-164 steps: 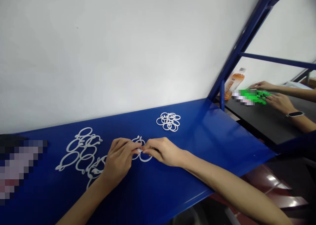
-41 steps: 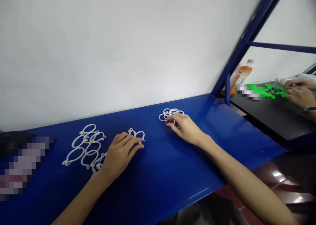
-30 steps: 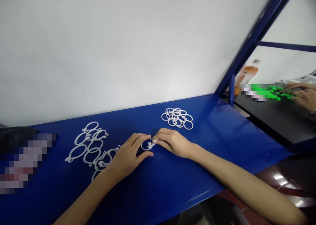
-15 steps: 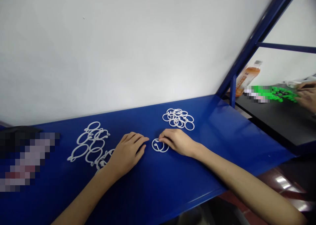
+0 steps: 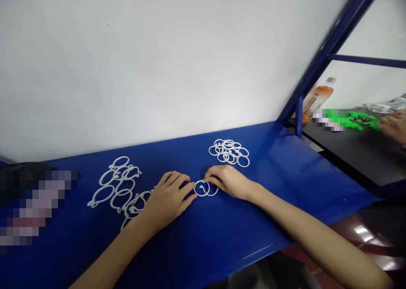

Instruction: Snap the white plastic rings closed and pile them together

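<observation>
Two overlapping white plastic rings (image 5: 201, 195), which look like curtain rings with small eyelets, lie on the blue tabletop (image 5: 203, 230) between my hands. My right hand (image 5: 229, 181) is closed in a pinch on the upper edge of these rings, its fingertips hiding the join. My left hand (image 5: 173, 198) has its thumb and index fingertip closed at the left edge of the left ring. A loose spread of white rings (image 5: 123, 192) lies to the left, partly covered by my left hand and forearm. Beyond my right hand sits a denser pile of white rings (image 5: 229, 151).
A white wall (image 5: 190, 69) rises behind the table. Blue frame posts (image 5: 312, 65) stand at the right. Past them, on a black table (image 5: 345, 154), are an orange drink bottle (image 5: 319, 101), green pieces (image 5: 361, 121) and another person's hand (image 5: 395, 126). Something dark (image 5: 22, 173) lies far left.
My left hand has moved right, from apart to touching the left ring. The two rings have turned slightly; my right hand stays nearly in place.
</observation>
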Demonstrator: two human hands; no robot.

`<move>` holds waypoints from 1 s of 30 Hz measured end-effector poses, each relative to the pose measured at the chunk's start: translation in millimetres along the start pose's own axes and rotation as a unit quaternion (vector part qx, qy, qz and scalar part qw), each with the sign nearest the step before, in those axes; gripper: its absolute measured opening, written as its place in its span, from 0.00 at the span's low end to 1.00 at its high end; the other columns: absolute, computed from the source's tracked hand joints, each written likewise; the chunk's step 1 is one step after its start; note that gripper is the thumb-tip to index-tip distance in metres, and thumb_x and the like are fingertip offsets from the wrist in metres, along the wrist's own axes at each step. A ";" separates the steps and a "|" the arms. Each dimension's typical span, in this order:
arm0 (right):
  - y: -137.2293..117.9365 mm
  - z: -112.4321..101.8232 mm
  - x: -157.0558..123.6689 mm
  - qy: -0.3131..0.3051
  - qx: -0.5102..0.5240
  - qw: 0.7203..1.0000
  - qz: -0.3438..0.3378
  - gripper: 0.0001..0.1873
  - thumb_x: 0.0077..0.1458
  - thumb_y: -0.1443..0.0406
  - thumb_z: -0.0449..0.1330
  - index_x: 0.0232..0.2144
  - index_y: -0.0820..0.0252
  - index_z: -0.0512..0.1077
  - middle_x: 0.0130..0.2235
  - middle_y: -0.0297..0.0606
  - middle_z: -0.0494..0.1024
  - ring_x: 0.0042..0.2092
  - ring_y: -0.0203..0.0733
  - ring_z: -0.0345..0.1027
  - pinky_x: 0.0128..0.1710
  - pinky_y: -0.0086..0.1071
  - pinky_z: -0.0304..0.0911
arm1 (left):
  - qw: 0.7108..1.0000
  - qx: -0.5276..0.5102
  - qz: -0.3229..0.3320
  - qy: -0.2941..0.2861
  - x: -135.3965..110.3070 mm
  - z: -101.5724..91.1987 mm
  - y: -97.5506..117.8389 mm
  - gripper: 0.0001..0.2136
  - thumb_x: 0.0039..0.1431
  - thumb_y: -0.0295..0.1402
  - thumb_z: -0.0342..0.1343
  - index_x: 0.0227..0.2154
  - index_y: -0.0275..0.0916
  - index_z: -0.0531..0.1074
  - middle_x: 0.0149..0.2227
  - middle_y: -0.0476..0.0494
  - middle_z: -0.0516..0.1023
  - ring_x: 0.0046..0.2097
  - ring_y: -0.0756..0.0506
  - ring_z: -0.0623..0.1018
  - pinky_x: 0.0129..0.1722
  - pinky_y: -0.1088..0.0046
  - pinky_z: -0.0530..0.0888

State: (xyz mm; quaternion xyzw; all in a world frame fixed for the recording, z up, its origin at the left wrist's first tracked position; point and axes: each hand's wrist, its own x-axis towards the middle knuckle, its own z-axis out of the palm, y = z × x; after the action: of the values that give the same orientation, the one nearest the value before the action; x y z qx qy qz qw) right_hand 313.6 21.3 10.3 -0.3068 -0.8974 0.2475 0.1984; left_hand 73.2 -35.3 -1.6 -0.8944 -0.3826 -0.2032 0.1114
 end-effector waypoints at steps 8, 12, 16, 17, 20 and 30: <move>0.6 0.4 -0.5 -0.002 0.002 1.000 0.002 0.08 0.68 0.66 0.55 0.38 0.62 0.73 0.36 0.37 0.78 0.35 0.36 0.70 0.37 0.29 0.62 | 1.000 -0.005 -0.002 -0.016 1.1 0.1 1.8 0.08 0.65 0.38 0.55 0.36 0.41 0.75 0.38 0.45 0.77 0.42 0.42 0.73 0.48 0.60 0.67; -1.2 -1.7 -0.9 -0.009 -0.001 1.000 0.000 0.08 0.67 0.68 0.55 0.37 0.62 0.73 0.36 0.38 0.78 0.36 0.37 0.70 0.38 0.30 0.63 | 0.999 0.025 -0.041 -0.014 -1.2 -0.1 -3.2 0.14 0.62 0.46 0.57 0.35 0.39 0.74 0.39 0.43 0.78 0.44 0.40 0.74 0.51 0.56 0.67; -0.5 -2.0 -1.1 -0.007 -0.003 1.000 0.007 0.08 0.67 0.67 0.55 0.38 0.61 0.73 0.37 0.38 0.78 0.36 0.37 0.71 0.38 0.30 0.63 | 0.997 0.033 -0.073 -0.011 -3.3 -1.5 -8.8 0.16 0.60 0.49 0.58 0.32 0.39 0.73 0.39 0.43 0.79 0.44 0.40 0.75 0.51 0.54 0.67; -0.2 -1.8 -1.1 -0.006 -0.004 1.000 0.008 0.08 0.67 0.67 0.55 0.38 0.61 0.73 0.37 0.38 0.78 0.36 0.37 0.71 0.38 0.30 0.64 | 0.996 0.032 -0.079 -0.007 -3.5 -1.7 -9.5 0.16 0.60 0.49 0.59 0.32 0.39 0.73 0.39 0.43 0.79 0.44 0.39 0.75 0.51 0.54 0.67; -0.3 -0.4 -1.3 0.002 0.001 1.000 0.002 0.08 0.68 0.66 0.55 0.39 0.60 0.73 0.38 0.39 0.79 0.37 0.38 0.72 0.39 0.30 0.64 | 0.996 0.019 -0.086 0.021 -2.9 -1.2 -8.4 0.14 0.60 0.47 0.59 0.35 0.39 0.74 0.40 0.43 0.80 0.44 0.40 0.76 0.53 0.54 0.67; -15.9 3.0 -2.8 0.040 0.072 0.996 -0.043 0.06 0.66 0.63 0.58 0.41 0.60 0.73 0.37 0.37 0.79 0.36 0.36 0.73 0.38 0.28 0.65 | 0.993 -0.022 0.013 0.111 4.4 -4.5 3.7 0.06 0.66 0.27 0.54 0.41 0.40 0.75 0.37 0.48 0.82 0.42 0.46 0.77 0.54 0.62 0.68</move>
State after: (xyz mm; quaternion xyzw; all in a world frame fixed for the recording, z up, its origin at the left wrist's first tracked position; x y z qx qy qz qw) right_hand 306.9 7.6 16.3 -0.2622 -0.8812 0.2899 0.2658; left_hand 77.4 -36.6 4.2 -0.8733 -0.3519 -0.3084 0.1357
